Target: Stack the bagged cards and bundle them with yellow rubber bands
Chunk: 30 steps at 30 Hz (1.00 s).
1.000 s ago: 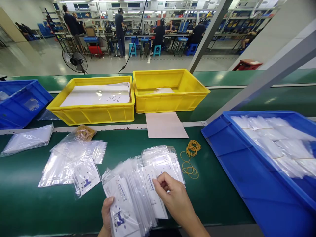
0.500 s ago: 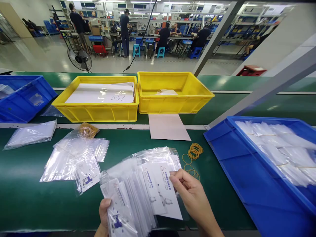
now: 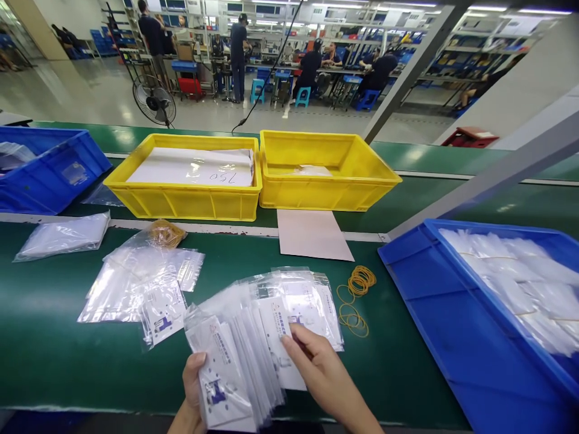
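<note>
Holding a fanned stack of clear-bagged leaflets (image 3: 239,367) low over the green surface (image 3: 113,374), clamped in the left hand (image 3: 194,383). Pinching a white leaflet (image 3: 283,346) at the stack's right side, between thumb and fingers of the right hand (image 3: 319,367). Near loose rubber bands (image 3: 360,281) and, farther right, a blue bin (image 3: 420,301) of bundled clear packets (image 3: 515,277). Facing two adjacent yellow bins (image 3: 190,202).
</note>
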{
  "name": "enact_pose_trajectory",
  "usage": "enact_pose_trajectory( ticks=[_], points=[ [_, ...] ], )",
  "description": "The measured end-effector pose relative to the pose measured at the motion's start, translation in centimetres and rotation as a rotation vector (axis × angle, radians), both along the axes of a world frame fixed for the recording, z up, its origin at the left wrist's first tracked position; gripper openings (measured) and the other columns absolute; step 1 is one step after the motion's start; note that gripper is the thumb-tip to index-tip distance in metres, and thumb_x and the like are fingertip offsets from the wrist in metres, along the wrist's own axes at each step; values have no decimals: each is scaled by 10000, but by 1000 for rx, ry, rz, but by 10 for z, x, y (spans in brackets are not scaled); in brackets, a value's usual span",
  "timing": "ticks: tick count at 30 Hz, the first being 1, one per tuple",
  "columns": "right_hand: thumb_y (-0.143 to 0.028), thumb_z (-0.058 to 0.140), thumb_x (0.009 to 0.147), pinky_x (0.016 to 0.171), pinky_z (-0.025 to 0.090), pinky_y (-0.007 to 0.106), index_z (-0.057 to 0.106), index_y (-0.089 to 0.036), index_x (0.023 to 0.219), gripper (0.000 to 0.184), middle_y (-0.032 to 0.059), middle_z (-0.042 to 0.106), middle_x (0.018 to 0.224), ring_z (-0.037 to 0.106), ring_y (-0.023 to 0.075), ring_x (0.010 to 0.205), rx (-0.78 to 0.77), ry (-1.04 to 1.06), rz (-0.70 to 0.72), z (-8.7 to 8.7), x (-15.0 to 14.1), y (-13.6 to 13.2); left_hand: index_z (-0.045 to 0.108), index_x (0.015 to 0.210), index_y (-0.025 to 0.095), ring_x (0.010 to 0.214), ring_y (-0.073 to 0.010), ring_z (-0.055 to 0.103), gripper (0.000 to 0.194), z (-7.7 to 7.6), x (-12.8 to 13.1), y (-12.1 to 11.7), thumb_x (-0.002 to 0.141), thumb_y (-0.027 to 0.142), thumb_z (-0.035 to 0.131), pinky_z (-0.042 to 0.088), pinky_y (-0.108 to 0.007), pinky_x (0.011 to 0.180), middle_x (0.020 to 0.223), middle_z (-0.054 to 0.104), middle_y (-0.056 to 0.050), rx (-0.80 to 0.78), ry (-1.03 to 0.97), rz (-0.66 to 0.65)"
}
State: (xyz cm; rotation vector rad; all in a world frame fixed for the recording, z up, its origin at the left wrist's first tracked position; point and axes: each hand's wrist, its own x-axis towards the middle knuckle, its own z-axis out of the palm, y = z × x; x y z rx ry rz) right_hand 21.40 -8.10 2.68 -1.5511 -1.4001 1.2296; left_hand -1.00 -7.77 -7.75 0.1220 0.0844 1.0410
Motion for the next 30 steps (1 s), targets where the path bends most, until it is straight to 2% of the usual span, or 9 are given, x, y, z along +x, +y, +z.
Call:
enact_pose_trajectory(
  ticks=[2,5,8,11,13,16,20,23,30],
  points=[
    [-528,429,919,508,365,244,332,-232,603,444,-51,345,571,383,122,531,11,-5,-51,5,2,0,729,1102,195,914,-270,718,329,1,1,-3,882,136,491,490,-386,998,1058,741,-59,-54,20,25],
    [-563,455,898,516,384,256,445,-220,657,420,-31,419,598,429,139,551,-35,-2,-148,0,24,2,754,1039,202,894,-285,721,321,0,-5,-6,864,116,498,511,-414,967,994,760,-62,-188,110,58],
    [-580,495,870,714,494,329,581,-199,1105,456,109,638,1022,598,270,944,-51,-115,-326,-11,42,3,769,990,194,878,-303,723,284,-4,-9,-6,827,116,549,528,-425,942,907,774,-60,-253,165,76],
    [-570,493,868,962,437,407,427,-230,1383,620,129,470,1425,441,312,1284,-25,-158,-355,-14,34,1,774,975,184,893,-309,719,249,-9,-6,-5,822,145,582,520,-418,954,894,775,-67,-266,180,37],
    [-528,470,897,957,438,390,514,-227,1298,503,118,563,1315,521,287,1188,-60,-27,-117,-12,18,0,763,1015,194,939,-315,707,256,-11,-1,-6,835,179,582,503,-427,977,936,771,-71,-261,171,8],
    [-472,405,938,722,458,306,604,-196,924,341,44,618,844,565,200,787,-89,92,113,-7,-5,-1,749,1058,201,1002,-343,683,266,-9,6,-9,844,238,595,479,-469,993,972,764,-92,-222,158,-46],
    [-468,438,902,544,312,253,389,-225,659,347,-54,354,611,351,128,578,-77,45,-14,-10,-13,-4,759,1018,172,991,-366,681,247,2,10,-16,832,283,642,470,-510,978,916,768,-116,-243,196,-182],
    [-459,496,855,555,322,250,359,-231,666,326,-48,376,633,365,129,600,-94,41,-76,-15,-11,-8,771,970,151,956,-374,687,268,10,12,-21,764,317,726,483,-505,950,871,768,-126,-273,243,-255],
    [-520,497,836,479,265,246,247,-252,590,442,-72,245,573,267,106,525,4,17,-258,-15,0,-6,797,832,187,866,-347,711,140,16,14,-17,742,247,707,531,-448,881,755,767,-96,-424,356,-78]
  ],
)
